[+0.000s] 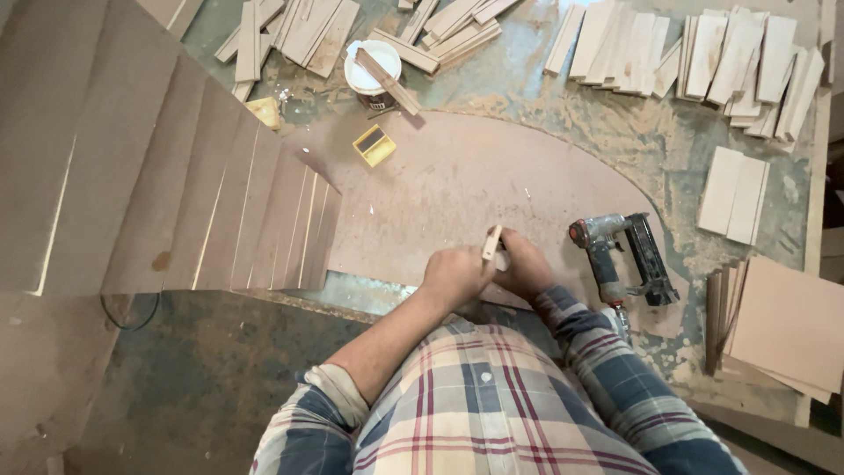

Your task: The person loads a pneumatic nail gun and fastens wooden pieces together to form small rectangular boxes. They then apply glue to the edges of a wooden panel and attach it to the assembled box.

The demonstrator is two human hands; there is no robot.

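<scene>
My left hand (453,274) and my right hand (526,266) are pressed together over the near edge of a large curved brown board (457,180) lying on the floor. A small pale wooden strip (491,242) stands up between them; the left hand's fingers are closed round it and the right hand touches it from the other side. What the right hand's fingers hold is hidden. Both forearms wear plaid sleeves, the left one rolled up.
A nail gun (624,255) lies just right of my hands. A white glue pot (371,70) with a stick across it, a yellow box (374,145), fanned brown panels (220,202) at left, and several wood strips (703,57) at the back. Stacked boards (782,321) at right.
</scene>
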